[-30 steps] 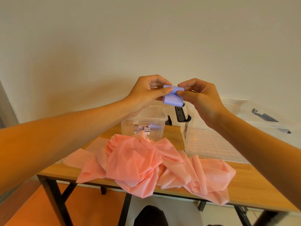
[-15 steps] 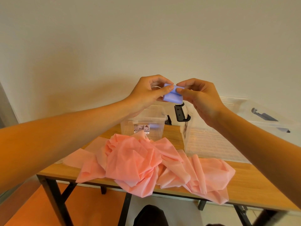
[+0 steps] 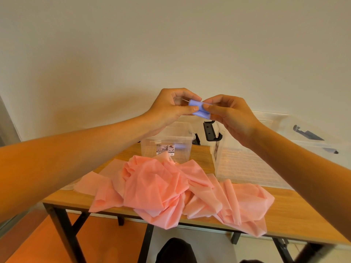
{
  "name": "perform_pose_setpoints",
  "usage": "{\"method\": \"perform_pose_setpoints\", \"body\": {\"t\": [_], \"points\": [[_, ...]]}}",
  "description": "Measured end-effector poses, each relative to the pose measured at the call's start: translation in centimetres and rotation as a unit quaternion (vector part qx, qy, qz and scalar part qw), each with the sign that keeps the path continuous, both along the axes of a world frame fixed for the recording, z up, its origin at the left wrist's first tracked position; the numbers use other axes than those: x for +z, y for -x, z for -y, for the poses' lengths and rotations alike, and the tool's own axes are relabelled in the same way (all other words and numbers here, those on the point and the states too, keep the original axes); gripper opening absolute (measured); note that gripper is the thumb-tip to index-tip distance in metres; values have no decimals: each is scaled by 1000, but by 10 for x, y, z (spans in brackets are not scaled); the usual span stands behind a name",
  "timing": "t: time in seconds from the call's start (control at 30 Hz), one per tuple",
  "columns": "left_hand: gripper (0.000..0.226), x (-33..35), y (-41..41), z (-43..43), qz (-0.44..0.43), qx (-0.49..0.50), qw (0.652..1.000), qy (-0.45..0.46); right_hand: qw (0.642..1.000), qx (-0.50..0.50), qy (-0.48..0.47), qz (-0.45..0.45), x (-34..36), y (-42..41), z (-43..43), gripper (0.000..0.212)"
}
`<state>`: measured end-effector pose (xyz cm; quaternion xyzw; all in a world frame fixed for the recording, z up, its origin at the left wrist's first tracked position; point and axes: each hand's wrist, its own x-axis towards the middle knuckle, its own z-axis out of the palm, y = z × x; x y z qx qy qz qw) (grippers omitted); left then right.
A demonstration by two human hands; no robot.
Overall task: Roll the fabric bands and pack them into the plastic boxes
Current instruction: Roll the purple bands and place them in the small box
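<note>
Below, pink bands (image 3: 152, 186) on wooden table (image 3: 296, 215); pale wall (image 3: 171, 44)

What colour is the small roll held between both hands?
Light purple-blue roll, seen in the head view.

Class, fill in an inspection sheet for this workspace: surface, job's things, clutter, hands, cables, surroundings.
Surface: wooden table, black legs.
Job's things: purple roll held above the table; pink bands heaped unrolled at the front edge; small box and big box, both clear, behind them.
Clutter: nothing seen.
Hands: left hand and right hand both pinch the purple roll.
Cables: nothing seen.
Surroundings: plain wall, orange floor.
</note>
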<state>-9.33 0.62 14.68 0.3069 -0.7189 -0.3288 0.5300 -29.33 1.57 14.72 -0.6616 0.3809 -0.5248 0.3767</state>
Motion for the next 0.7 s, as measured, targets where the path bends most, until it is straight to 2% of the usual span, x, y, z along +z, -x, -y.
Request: {"method": "perform_pose_setpoints", "body": {"t": [0.2, 0.33, 0.7], "points": [[19, 0, 0, -1, -16, -1, 1000, -5, 999, -21, 14, -20, 0, -4, -1, 10], [19, 1, -4, 1, -5, 11, 1000, 9, 1000, 4, -1, 9, 1, -7, -2, 7], [20, -2, -12, 1, 16, 39, 999, 2, 1000, -7, 26, -14, -3, -9, 1, 15]]}}
